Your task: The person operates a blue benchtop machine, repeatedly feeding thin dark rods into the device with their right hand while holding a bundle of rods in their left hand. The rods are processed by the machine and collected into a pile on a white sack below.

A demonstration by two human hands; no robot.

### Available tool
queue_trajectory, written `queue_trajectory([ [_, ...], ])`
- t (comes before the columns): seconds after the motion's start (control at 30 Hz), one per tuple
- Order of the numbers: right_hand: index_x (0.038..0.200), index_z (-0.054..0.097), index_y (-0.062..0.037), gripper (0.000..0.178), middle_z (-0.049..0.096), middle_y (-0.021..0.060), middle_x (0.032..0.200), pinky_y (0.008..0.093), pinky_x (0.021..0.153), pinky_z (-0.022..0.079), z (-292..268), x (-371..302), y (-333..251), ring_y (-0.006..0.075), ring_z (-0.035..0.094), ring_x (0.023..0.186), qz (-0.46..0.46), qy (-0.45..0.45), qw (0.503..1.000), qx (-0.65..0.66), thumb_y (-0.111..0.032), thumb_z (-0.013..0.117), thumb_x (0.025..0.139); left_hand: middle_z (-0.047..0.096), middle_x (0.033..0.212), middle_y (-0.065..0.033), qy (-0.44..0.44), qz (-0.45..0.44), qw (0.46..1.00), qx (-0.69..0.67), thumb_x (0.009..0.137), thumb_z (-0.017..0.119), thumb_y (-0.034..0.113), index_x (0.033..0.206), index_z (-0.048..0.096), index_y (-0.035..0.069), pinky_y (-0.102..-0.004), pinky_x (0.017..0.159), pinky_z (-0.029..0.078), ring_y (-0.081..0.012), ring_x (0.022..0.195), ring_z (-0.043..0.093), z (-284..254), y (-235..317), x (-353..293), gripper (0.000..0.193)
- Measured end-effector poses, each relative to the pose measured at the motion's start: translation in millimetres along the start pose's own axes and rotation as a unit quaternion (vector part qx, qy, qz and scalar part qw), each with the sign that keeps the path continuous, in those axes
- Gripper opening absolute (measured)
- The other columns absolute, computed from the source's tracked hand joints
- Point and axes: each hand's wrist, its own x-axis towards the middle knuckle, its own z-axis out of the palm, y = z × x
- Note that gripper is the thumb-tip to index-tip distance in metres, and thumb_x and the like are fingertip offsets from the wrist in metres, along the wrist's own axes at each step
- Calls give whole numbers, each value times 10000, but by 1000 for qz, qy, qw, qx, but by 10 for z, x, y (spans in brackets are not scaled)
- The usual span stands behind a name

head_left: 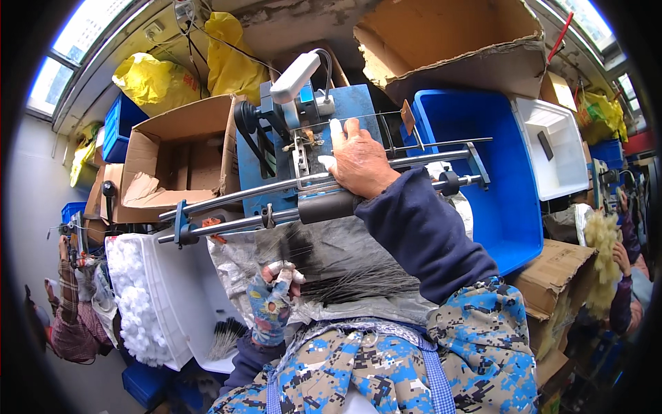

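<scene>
My right hand (358, 160) reaches over the blue bench machine (258, 148), its fingers stretched forward and its thumb apart. White wraps cover the thumb and one fingertip. Those fingertips are beside a thin wire (376, 116) that crosses the machine top; whether they touch it is unclear. My left hand (281, 276), fingertips wrapped in white, is closed low above the pale sheet (241, 259) over my lap. What it pinches is hard to make out. Beside it lies a loose bundle of thin dark wires (358, 279). Metal rails (241, 196) with a dark roller (327, 205) run between my hands.
To the right stands a blue bin (507, 207) with a white tub (552, 155) behind it. Cardboard boxes (186, 114) flank the machine. At the left, a white tray (162, 276) holds fluffy white pieces. Other people (79, 321) work at both sides.
</scene>
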Motion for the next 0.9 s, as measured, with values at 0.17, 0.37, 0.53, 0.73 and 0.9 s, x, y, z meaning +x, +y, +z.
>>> queue_trajectory([
  [0.17, 1192, 382, 102, 645, 485, 224, 999, 371, 698, 488, 188, 107, -308, 326, 562, 831, -33, 19, 999, 9, -315, 628, 765, 624, 783, -122, -5, 1, 1000, 15, 877, 511, 62, 989, 552, -29, -191, 495, 420, -96, 577, 544, -9, 20, -17, 150],
  [0.37, 1191, 372, 116, 640, 467, 239, 1007, 374, 758, 476, 43, 46, 40, 342, 566, 834, -47, -35, 998, -13, -288, 633, 769, 623, 783, -123, -1, 12, 1000, -6, 874, 504, 57, 997, 546, -35, -187, 495, 407, -100, 554, 525, -78, 3, -31, 160],
  [0.53, 1045, 537, 37, 418, 461, 147, 1005, 400, 724, 419, -197, -6, 313, 279, 479, 923, -60, 14, 993, -102, -255, 649, 768, 609, 749, -106, 43, -6, 998, -39, 882, 483, 49, 995, 538, -32, -184, 476, 376, -78, 520, 481, -127, -40, -1, 150],
  [0.73, 919, 628, -57, 184, 584, 123, 962, 420, 792, 342, -351, 210, 531, 259, 499, 987, -21, 51, 975, -214, -101, 565, 752, 615, 747, -117, 3, -8, 1000, -17, 874, 505, 47, 1001, 540, -26, -186, 448, 356, -87, 504, 480, -8, 16, 60, 151],
  [0.9, 734, 624, -114, 79, 632, 60, 736, 377, 692, 390, -588, -39, 416, 222, 589, 783, -64, -28, 975, -211, -100, 546, 736, 614, 736, -140, 84, 84, 993, -24, 881, 504, 83, 998, 540, -24, -190, 441, 361, -90, 474, 464, -316, 136, -15, 162],
])
